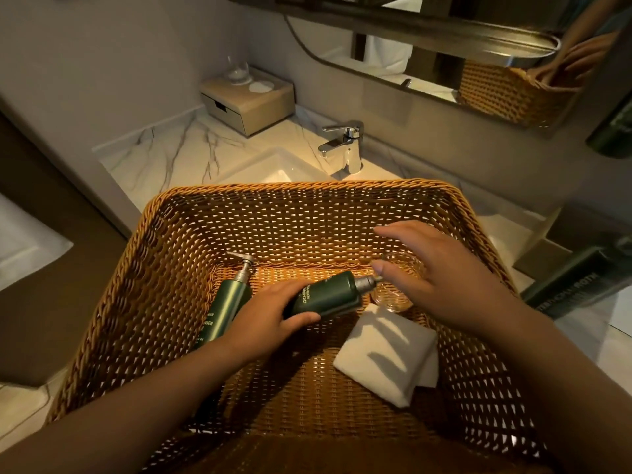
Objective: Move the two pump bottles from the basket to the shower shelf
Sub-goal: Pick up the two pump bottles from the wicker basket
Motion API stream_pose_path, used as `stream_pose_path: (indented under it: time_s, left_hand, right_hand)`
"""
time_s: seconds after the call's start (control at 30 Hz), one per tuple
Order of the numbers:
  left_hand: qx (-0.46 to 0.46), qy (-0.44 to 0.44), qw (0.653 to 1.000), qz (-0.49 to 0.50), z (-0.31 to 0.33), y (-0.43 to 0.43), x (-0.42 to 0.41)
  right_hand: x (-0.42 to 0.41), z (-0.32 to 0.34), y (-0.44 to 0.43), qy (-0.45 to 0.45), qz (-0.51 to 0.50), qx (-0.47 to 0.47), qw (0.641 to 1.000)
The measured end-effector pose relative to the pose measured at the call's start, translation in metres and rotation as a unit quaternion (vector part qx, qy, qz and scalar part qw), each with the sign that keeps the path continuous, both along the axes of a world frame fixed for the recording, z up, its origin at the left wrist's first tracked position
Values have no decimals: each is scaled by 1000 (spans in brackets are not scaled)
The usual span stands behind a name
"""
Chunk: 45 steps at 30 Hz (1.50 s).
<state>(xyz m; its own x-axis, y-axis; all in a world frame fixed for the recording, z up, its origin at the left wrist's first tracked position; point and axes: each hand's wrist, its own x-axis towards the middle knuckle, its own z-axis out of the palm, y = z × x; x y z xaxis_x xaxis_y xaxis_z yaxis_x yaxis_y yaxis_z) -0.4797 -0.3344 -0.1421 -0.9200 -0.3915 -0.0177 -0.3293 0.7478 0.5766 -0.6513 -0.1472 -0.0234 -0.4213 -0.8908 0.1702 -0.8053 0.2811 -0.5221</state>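
At the left of the wicker basket point(113, 302) the first pump bottle point(225, 302) lies on the woven floor against the side wall, pump head pointing away, untouched. Just to its right the left hand point(270, 316) is closed around the body of the second pump bottle point(328, 295), which lies tilted across the basket floor with its pump toward the right; whether it has left the weave yet cannot be told. Further right, the right hand point(434, 278) hovers with fingers spread and holds nothing, above a clear glass point(396, 285) lying beside a folded white cloth point(383, 354). By the look of it the task is barely begun: both bottles are in the basket, one gripped, one waiting, and no shower shelf is in view. The basket sits in front of a white marbled desk point(178, 145) with a sunken sink point(270, 169) and a chrome tap point(342, 145); a small drawer box point(249, 104) carrying another glass stands at the back left, and a mirror point(444, 46) hangs above in dim, warm light.
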Motion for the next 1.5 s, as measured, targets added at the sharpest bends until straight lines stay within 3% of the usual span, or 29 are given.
stream_pose_path:
  time_s: [0.1, 0.2, 0.33, 0.57, 0.9, 1.2, 1.5]
  left_hand:
    - [-4, 11, 998, 69, -1, 1, -5]
    - [-83, -44, 988, 124, -4, 5, -13]
    - [-138, -113, 977, 114, -11, 9, -18]
    - [-15, -92, 995, 41, -14, 6, -15]
    - [52, 35, 991, 119, 36, -10, 8]
    - [-11, 75, 982, 171, 113, -28, 61]
    - [-2, 77, 974, 214, 105, -26, 68]
  right_hand:
    - [-2, 3, -1, -8, -12, -19, 1000]
    - [-2, -1, -1, -9, -9, -9, 1000]
    - [-5, -7, 0, -13, -12, 5, 1000]
    - [0, -11, -3, -12, 12, 27, 999]
    - [10, -8, -47, -43, 65, 52, 996]
    - [44, 1, -101, -46, 137, 18, 989]
    - [60, -12, -111, -49, 115, 16, 992]
